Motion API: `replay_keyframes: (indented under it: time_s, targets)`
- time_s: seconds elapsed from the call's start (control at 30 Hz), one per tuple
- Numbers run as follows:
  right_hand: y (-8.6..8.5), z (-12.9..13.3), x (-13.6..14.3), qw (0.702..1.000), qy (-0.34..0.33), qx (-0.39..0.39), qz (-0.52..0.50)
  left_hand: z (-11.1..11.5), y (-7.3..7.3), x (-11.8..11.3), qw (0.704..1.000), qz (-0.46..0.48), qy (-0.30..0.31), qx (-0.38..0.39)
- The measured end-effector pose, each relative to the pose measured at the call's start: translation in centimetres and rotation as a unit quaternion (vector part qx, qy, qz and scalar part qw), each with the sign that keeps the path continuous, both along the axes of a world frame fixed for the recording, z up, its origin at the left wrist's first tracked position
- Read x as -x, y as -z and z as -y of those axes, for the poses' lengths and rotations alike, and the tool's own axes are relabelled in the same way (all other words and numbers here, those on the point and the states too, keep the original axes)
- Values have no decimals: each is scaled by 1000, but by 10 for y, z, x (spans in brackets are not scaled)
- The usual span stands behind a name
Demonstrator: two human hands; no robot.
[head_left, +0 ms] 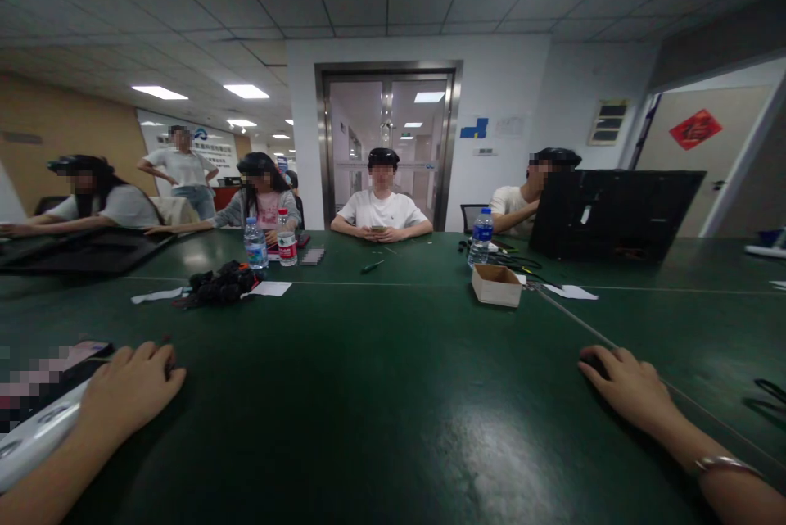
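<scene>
Dim room; ceiling panels [246, 91] glow; tabletop [381, 394] glare.

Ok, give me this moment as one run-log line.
left hand: beside white device, grip unclear | right hand: at green tabletop, grip unclear | ahead: small open box, black bundle

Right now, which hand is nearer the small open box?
Right. The right hand is right of the box, toward the camera; the left hand is far to the box's left.
</scene>
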State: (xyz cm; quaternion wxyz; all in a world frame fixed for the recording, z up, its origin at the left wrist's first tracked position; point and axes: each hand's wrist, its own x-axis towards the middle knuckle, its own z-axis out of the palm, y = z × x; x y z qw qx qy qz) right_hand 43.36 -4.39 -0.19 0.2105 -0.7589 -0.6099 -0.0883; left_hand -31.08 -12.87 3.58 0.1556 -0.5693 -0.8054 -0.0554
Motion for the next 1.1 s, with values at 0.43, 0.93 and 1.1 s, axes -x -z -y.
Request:
replay_keyframes:
  time_s: [0.43,0.93,1.1]
  targets:
    - [-8,-11,108,991,-128,33,26,-12,-4,-27,989,-123,85,-19]
    - [-8,-57,316,877,-200,16,-437,-112,30,-305,748,521,410,-29]
    - [-13,-56,314,830,-206,44,-517,-123,35,-313,732,555,394,-34]
